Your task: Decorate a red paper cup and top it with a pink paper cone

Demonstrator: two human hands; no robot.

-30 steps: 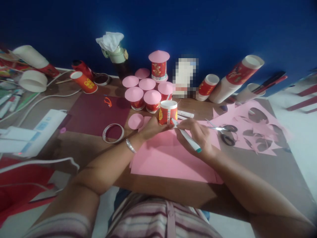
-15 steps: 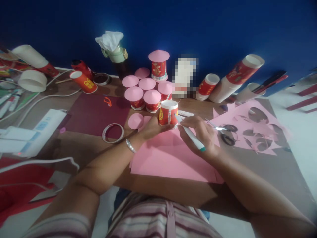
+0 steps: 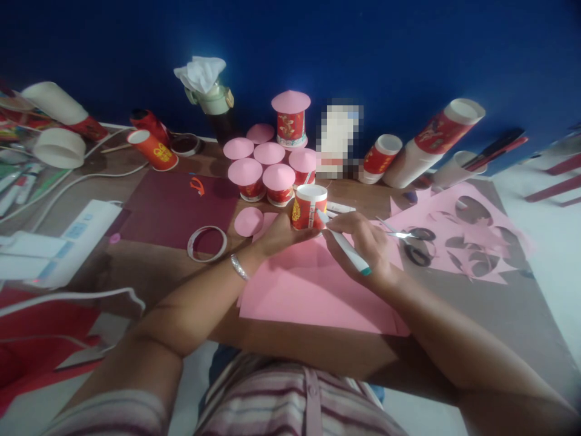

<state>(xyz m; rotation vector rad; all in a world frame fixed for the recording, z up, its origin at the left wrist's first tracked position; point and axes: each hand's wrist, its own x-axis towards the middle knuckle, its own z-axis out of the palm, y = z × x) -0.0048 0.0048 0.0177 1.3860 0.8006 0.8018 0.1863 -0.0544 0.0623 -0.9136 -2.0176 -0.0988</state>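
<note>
My left hand (image 3: 279, 236) is closed around the lower part of a red paper cup (image 3: 303, 209), which stands upside down with its white base up. A white strip with drawn marks runs down the cup's side. In my right hand (image 3: 370, 242) is a white marker (image 3: 347, 248) with a green end, its tip at the cup's strip. Pink paper sheets (image 3: 313, 290) lie under both hands. Just behind stand several red cups with pink cone tops (image 3: 278, 177), one of them on a higher level (image 3: 291, 124). A flat pink disc (image 3: 249, 222) lies to the left.
Black-handled scissors (image 3: 417, 254) lie on cut pink scraps (image 3: 472, 233) at right. A tape roll (image 3: 207, 244) and a dark red sheet (image 3: 177, 212) are at left, near a white power strip (image 3: 84, 242). Stacked cups (image 3: 431, 145) lean along the blue wall.
The marker tip has shifted slightly left onto the cup's strip, and my right hand moved with it. The cup has turned very slightly in my left hand.
</note>
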